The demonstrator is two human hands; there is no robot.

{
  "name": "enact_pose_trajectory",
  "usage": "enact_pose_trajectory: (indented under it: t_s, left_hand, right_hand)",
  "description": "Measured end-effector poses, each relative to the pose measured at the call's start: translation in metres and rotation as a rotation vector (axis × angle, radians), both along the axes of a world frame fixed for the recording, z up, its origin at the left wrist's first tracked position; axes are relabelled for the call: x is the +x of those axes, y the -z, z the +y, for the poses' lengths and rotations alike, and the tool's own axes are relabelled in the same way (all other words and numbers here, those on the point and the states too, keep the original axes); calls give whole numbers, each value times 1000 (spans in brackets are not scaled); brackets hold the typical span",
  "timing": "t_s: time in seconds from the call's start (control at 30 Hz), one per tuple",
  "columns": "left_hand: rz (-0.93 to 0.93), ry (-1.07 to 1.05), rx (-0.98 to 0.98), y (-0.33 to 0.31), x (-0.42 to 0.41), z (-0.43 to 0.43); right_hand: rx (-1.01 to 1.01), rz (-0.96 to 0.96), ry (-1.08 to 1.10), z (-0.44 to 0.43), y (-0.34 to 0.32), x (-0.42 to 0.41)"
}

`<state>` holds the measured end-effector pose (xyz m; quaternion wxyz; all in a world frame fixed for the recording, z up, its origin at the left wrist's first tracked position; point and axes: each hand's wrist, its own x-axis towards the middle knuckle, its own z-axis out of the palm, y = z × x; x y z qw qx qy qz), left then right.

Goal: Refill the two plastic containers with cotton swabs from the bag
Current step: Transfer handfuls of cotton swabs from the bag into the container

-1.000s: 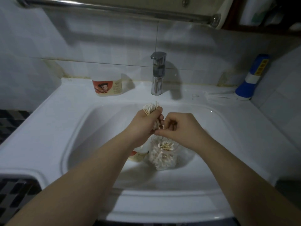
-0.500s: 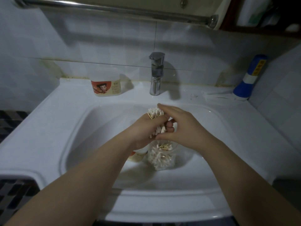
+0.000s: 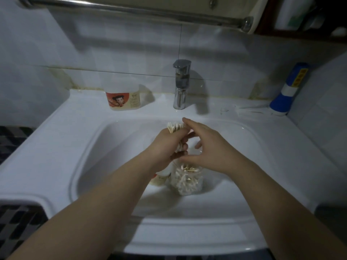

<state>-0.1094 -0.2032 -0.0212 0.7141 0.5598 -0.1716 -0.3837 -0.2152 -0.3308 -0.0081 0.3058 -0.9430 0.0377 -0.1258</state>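
Cotton swabs (image 3: pixel 175 127) stand as a bundle in the left hand (image 3: pixel 167 147), whose grip is closed round their middle, above the sink (image 3: pixel 90 147) basin. The right hand (image 3: pixel 208 147) is just beside it, grip open, fingers stretched, the forefinger reaching over the bundle's top ends. Directly below, a clear container (image 3: pixel 187 182) on the basin floor holds more swabs. A second container (image 3: pixel 159 177) sits just left of it, half hidden under the left wrist. A labelled tub (image 3: pixel 123 99), a tap (image 3: pixel 181 85) and a blue and white bottle (image 3: pixel 289 91) stand on the back ledge.
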Motion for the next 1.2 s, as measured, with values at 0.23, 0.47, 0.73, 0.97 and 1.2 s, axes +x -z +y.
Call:
enact_pose_trajectory:
  t_s: [0.23, 0.47, 0.73, 0.97, 1.2]
  left_hand:
    - [14, -211, 17, 3, 13, 1]
    - [9, -155, 29, 5, 8, -2]
    - [-30, -150, 55, 4, 8, -1]
    - [-88, -156, 75, 3, 7, -2]
    - [-133, -176, 113, 4, 9, -3]
  right_hand:
    - [-173, 180, -82, -3, -2, -3]
    - [-174, 384, -184, 4, 7, 0]
    - [-168, 289, -98, 1, 4, 0]
    - [-105, 177, 50, -10, -3, -2]
    - [-257, 278, 171, -18, -4, -2]
